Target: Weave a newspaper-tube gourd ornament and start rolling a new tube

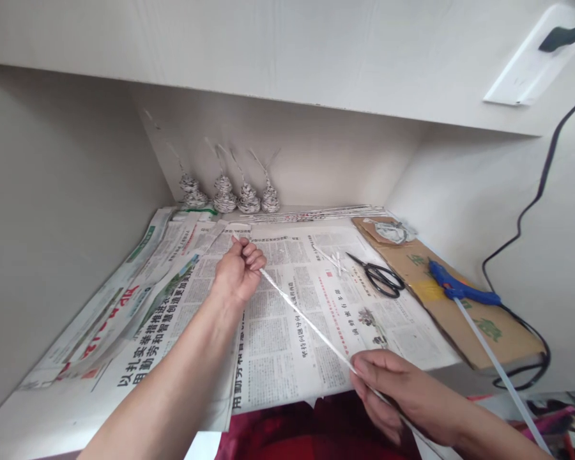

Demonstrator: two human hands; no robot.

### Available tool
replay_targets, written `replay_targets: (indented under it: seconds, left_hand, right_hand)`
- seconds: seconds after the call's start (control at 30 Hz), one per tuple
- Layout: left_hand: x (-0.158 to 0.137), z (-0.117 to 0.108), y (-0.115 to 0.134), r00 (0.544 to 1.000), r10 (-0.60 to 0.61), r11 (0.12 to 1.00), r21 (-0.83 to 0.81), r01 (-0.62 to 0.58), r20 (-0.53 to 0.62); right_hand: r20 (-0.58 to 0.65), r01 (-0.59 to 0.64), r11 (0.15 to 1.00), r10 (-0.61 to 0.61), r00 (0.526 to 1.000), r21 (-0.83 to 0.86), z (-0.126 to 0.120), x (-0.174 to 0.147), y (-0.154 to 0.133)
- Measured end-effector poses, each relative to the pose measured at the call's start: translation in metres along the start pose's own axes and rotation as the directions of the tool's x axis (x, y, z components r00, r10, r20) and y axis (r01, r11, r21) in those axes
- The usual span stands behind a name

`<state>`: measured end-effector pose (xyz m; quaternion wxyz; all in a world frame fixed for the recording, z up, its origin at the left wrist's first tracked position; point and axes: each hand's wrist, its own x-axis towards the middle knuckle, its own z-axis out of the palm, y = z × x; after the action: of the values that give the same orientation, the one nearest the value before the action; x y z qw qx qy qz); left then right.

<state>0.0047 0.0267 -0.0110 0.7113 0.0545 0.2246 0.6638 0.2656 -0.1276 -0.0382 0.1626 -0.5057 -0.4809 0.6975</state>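
A thin rolled-paper strip (309,322) runs slantwise between my two hands, over printed newspaper sheets (287,358). My left hand (241,265) is closed round its far end, fingers curled in. Nearer to me, my right hand (388,390) pinches the same strip between thumb and fingers, and its tail passes under the palm toward the bottom edge. Black-handled scissors (382,278) lie on the newspaper beyond my right hand, with a few short white paper scraps (337,262) beside them.
Several woven paper gourd shapes (248,198) stand along the back wall. Long paper rods (311,215) lie in front of it. On the right, a blue glue gun (460,287) with a glue stick rests on cardboard (503,335). Its black cord (520,217) climbs to a wall socket (527,57).
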Motion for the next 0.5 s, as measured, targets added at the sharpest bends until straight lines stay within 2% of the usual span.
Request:
replay_targets:
  seconds: [0.07, 0.1, 0.17, 0.23, 0.33, 0.43, 0.5]
  left_hand:
    - [0.000, 0.000, 0.000, 1.000, -0.002, 1.000, -0.006, 0.002, 0.005]
    - [0.000, 0.000, 0.000, 1.000, 0.003, 1.000, -0.010, -0.003, 0.005]
    - [0.000, 0.000, 0.001, 1.000, 0.019, 1.000, -0.013, -0.019, 0.001]
    - [0.000, 0.000, 0.001, 1.000, 0.030, 0.999, -0.012, -0.030, 0.005]
    - [0.000, -0.001, 0.000, 1.000, 0.027, 1.000, -0.008, -0.027, 0.012]
    - [0.000, -0.001, -0.001, 0.999, 0.033, 0.999, -0.012, -0.033, 0.004]
    - [0.000, -0.001, -0.001, 0.999, 0.036, 0.999, -0.009, -0.036, -0.001]
  right_hand:
    - [0.060, 0.030, 0.990, -0.038, 0.997, 0.135, 0.000, 0.000, 0.004]
    - [0.071, 0.035, 0.991, -0.044, 0.997, 0.126, 0.000, 0.000, 0.004]
    - [0.050, 0.027, 1.000, -0.026, 0.998, -0.012, 0.000, -0.001, -0.002]
    - [-0.037, 0.051, 0.975, -0.060, 0.998, -0.216, 0.001, -0.001, -0.012]
    - [-0.163, 0.117, 0.841, -0.236, 0.958, -0.528, 0.003, 0.003, -0.025]
    - [-0.151, 0.161, 0.632, -0.411, 0.899, -0.758, 0.006, 0.008, -0.026]
    - [-0.139, 0.151, 0.610, -0.401, 0.905, -0.778, 0.006, 0.011, -0.021]
